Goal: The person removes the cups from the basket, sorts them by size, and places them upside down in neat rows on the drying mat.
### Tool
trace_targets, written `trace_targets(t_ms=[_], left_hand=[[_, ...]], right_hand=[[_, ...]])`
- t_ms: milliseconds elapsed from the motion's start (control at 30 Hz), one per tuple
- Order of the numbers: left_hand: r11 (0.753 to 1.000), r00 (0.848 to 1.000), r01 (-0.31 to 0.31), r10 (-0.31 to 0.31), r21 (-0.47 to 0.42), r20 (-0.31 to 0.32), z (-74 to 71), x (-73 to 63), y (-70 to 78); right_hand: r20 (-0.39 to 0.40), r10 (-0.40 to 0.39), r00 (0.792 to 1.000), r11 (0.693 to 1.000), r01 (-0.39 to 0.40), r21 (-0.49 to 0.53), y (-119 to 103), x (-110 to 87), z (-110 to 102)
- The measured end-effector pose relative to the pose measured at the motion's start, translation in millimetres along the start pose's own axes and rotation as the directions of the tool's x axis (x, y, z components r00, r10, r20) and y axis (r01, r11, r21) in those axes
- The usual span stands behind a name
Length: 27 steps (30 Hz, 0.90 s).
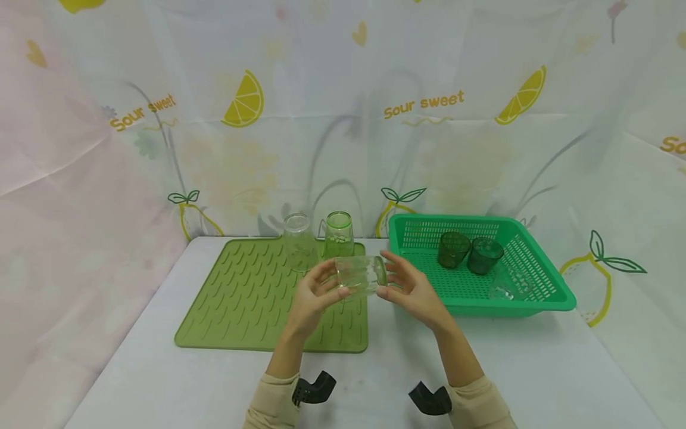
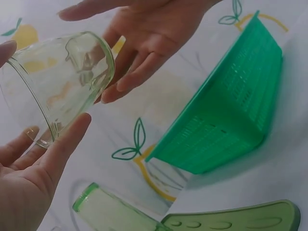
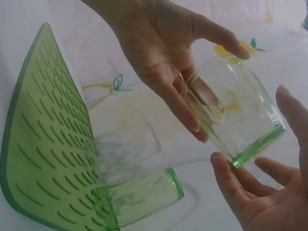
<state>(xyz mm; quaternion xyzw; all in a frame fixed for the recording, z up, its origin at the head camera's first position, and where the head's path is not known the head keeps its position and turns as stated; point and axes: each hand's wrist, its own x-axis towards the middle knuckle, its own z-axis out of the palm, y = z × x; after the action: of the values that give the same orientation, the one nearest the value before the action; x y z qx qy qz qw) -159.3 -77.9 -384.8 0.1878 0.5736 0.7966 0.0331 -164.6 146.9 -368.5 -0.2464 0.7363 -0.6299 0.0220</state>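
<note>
A clear drinking glass (image 1: 360, 274) with a pale green tint lies sideways in the air between both hands, above the mat's right edge. My left hand (image 1: 315, 298) grips it around the rim end, thumb on one side and fingers on the other, plain in the left wrist view (image 2: 33, 183). At the thick green base end is my right hand (image 1: 409, 292), fingertips right at the base. Its thumb stands apart from the glass in the right wrist view, the fingers spread loosely (image 3: 269, 192).
A green drying mat (image 1: 241, 304) lies at left, with a clear glass (image 1: 300, 244) and a green-tinted glass (image 1: 339, 235) upside down at its back. To the right, a green plastic basket (image 1: 536, 307) holds two dark glasses (image 1: 454, 250) and clear glassware (image 1: 506, 289). A printed curtain (image 1: 343, 149) hangs behind.
</note>
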Motion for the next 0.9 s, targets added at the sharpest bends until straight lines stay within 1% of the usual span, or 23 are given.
trace_targets(t_ms=[67,200,333,433,500,567,600,667,733,767,833,900], left_hand=[[1.000,1.000,-0.017,0.017,-0.003,0.020,0.2,-0.1,-0.4],[0.999,0.998,-0.047,0.047,-0.009,0.049,0.0,-1.0,-1.2],[0.998,0.995,-0.062,0.061,0.007,0.083,-4.8,-3.8,-3.4],[0.997,0.993,-0.064,0.059,0.046,0.099,-13.3,-10.2,-5.1],[0.993,0.995,-0.064,0.056,0.102,0.079,-21.8,-18.0,-5.7],[0.981,0.999,-0.049,0.046,0.186,0.018,-32.6,-28.2,-6.6],[0.971,0.999,-0.040,0.045,0.235,-0.016,-38.9,-33.9,-7.2],[0.941,0.994,-0.006,0.041,0.338,-0.097,-52.7,-46.4,-8.6],[0.903,0.983,0.049,0.032,0.427,-0.182,-66.7,-59.7,-9.3],[0.878,0.975,0.076,0.033,0.473,-0.218,-73.8,-66.3,-9.4],[0.822,0.956,0.140,0.034,0.553,-0.292,-87.4,-78.9,-9.3],[0.751,0.930,0.201,0.055,0.629,-0.363,-99.8,-90.8,-8.5]], right_hand=[[0.022,0.003,1.000,1.000,-0.004,0.022,-1.1,3.1,1.0],[0.075,-0.007,0.997,0.995,-0.001,0.104,-1.3,9.0,3.7],[0.085,-0.008,0.996,0.991,-0.004,0.136,1.1,12.7,5.7],[0.079,0.006,0.997,0.991,-0.017,0.134,4.0,15.5,6.6],[0.071,0.024,0.997,0.992,-0.033,0.125,5.9,18.2,7.3],[0.059,0.049,0.997,0.992,-0.055,0.114,6.7,21.0,8.3],[0.058,0.059,0.997,0.992,-0.065,0.108,7.2,22.7,8.9],[0.055,0.084,0.995,0.991,-0.089,0.099,7.5,25.7,10.4],[0.055,0.100,0.993,0.990,-0.105,0.090,8.1,29.1,11.9],[0.057,0.101,0.993,0.991,-0.106,0.086,8.4,30.9,12.5],[0.059,0.099,0.993,0.991,-0.104,0.085,8.8,34.8,13.7],[0.061,0.092,0.994,0.992,-0.096,0.079,9.7,39.2,14.7]])
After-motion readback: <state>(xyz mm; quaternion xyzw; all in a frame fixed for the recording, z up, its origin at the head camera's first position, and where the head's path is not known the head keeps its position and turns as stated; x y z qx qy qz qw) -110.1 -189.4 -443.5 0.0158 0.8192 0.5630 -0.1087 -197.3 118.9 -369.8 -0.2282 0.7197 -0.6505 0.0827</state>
